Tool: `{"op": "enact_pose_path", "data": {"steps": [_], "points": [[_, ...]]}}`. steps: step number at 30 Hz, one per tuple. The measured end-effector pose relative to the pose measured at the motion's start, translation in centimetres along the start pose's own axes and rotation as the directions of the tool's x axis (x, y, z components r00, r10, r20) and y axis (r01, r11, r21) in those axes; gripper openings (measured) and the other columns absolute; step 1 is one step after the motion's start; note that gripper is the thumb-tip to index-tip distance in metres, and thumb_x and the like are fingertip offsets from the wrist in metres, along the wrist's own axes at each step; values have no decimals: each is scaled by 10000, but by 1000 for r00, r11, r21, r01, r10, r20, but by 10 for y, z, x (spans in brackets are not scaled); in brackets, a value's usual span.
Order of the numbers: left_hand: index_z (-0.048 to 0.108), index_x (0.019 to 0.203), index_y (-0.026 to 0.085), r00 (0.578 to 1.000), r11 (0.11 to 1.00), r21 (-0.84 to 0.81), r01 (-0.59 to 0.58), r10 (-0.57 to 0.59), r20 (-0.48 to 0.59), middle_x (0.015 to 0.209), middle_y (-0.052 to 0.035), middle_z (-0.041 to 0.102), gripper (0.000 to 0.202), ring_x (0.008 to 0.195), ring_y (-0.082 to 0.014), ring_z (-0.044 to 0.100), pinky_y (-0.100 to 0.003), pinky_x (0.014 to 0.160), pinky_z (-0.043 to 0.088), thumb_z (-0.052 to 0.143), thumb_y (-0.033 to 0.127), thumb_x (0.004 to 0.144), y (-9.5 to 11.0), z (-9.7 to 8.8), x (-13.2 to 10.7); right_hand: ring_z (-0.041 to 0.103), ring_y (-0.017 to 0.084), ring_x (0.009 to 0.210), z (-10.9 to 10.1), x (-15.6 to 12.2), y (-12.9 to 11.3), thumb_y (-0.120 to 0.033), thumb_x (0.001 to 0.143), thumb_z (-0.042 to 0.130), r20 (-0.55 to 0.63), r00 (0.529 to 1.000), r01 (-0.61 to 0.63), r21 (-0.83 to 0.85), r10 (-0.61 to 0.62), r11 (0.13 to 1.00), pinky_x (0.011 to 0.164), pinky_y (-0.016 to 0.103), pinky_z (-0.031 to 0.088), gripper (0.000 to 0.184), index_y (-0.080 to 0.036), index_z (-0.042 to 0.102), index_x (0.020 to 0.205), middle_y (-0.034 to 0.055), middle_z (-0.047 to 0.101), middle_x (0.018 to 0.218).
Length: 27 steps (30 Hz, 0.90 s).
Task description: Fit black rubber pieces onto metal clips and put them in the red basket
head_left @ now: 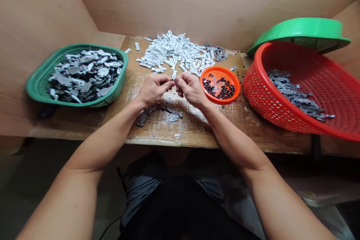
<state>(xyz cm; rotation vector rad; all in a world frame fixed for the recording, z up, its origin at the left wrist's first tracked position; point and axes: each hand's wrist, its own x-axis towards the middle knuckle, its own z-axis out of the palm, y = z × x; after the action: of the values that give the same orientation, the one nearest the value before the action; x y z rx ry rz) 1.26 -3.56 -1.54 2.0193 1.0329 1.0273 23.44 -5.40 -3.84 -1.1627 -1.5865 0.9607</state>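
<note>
My left hand (154,89) and my right hand (191,89) meet over the middle of the table, both with fingers pinched. Between their fingertips is a small white flat part (174,74) with holes, upright and gripped from both sides. Just beyond it lies a heap of similar white parts (177,50). Below my hands several grey parts (174,117) lie loose on the table. Beside my right hand stands an orange dish (237,92) holding small dark pieces (226,89). Whatever else is within the fingers is hidden.
At the left, a green basket (30,84) is full of grey and white parts. A red perforated basket (260,99) on the right, tilted, holds grey parts; a bright green basket (312,30) sits behind it. Wooden panels (208,3) enclose the table's back and sides.
</note>
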Motion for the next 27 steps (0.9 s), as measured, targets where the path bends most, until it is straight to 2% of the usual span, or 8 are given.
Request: {"op": "enact_pose_path", "data": {"steps": [3, 7, 9, 12, 15, 17, 21, 27], "points": [[989, 1085, 211, 932, 940, 320, 116, 8, -362, 1124, -102, 983, 90, 1071, -301, 880, -405, 1061, 665, 907, 221, 1119, 30, -41, -3, 596, 207, 810, -31, 16, 3, -616, 1234, 810, -30, 999, 42, -86, -44, 995, 781, 387, 530, 432, -277, 701, 990, 18, 665, 853], [989, 1531, 123, 760, 592, 563, 576, -135, -635, 1564, -211, 948, 398, 1537, -438, 837, -578, 1407, 555, 830, 179, 1171, 59, -90, -7, 607, 244, 888, -78, 25, 11, -286, 1126, 879, -31, 999, 21, -426, -38, 905, 929, 459, 570, 333, -248, 695, 851, 25, 593, 791], [951, 1617, 128, 711, 486, 578, 656, -140, -689, 1651, -232, 903, 508, 1684, -508, 727, -697, 1447, 513, 834, 155, 1124, 59, -97, -7, 628, 260, 910, -89, 25, 14, -198, 1080, 874, 17, 1000, 2, -491, 7, 871, 964, 485, 575, 265, -232, 735, 857, 35, 605, 792], [960, 1554, 108, 796, 611, 617, 497, -36, -605, 1641, -220, 906, 473, 1658, -474, 712, -661, 1432, 526, 790, 154, 1115, 46, -84, -2, 652, 273, 912, -84, 22, 13, -178, 1043, 874, 77, 997, 19, -533, 27, 846, 979, 507, 587, 147, -210, 823, 909, 49, 646, 800], [1002, 1300, 147, 966, 792, 573, 210, -77, -246, 1394, -191, 969, 320, 1335, -383, 857, -520, 1290, 622, 717, 230, 1181, 21, -59, 10, 669, 266, 888, -69, 20, 8, -178, 1021, 850, 151, 988, 52, -571, 43, 819, 989, 509, 593, 103, -198, 888, 928, 68, 710, 817], [974, 1165, 225, 973, 806, 546, 229, -193, -124, 1287, -169, 955, 207, 1272, -397, 858, -535, 1243, 626, 774, 268, 1142, 1, -45, 19, 690, 265, 892, -59, 20, 6, -158, 1025, 817, 194, 979, 72, -594, 56, 801, 1002, 500, 583, 136, -194, 919, 941, 92, 769, 863], [913, 1106, 224, 926, 704, 618, 349, -361, -112, 1303, -244, 902, 141, 1373, -497, 811, -597, 1236, 605, 871, 357, 1087, -33, -33, 34, 714, 287, 950, -50, 20, 3, -111, 1070, 765, 199, 977, 78, -652, 71, 754, 1022, 479, 560, 209, -189, 950, 1010, 135, 857, 983], [894, 1007, 271, 962, 814, 529, 241, -274, -17, 1251, -188, 952, 79, 1276, -420, 847, -545, 1242, 618, 824, 233, 1009, -56, -29, 42, 721, 300, 979, -62, 21, 10, -99, 1088, 760, 96, 994, 18, -661, 61, 750, 1039, 486, 571, 217, -205, 911, 974, 134, 842, 989]]}}
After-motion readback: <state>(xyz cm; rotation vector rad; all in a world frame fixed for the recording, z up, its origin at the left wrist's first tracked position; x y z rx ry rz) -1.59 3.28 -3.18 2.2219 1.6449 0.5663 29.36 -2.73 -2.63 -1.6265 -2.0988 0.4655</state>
